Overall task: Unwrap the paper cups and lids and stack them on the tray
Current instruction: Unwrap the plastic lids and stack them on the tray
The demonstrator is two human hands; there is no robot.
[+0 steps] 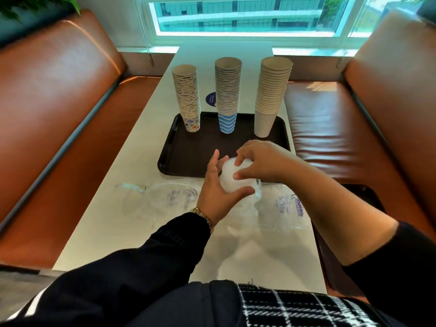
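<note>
Grip: left hand [219,190] cups lids [232,178] | right hand [257,161] pinches top

Looks like a café or canteen booth. Two brown padded leather benches, left [70,95] and right [368,114], face each other across a long narrow white surface [113,223] that runs up to a wide window [247,17]; building facade visible outside. Leafy plant [35,5] above the left backrest. Food-service gear: dark serving tray [186,159] holding three tall stacks of paper cups [227,90], plus a round blue sticker [210,99] on the tabletop, text unreadable.
</note>
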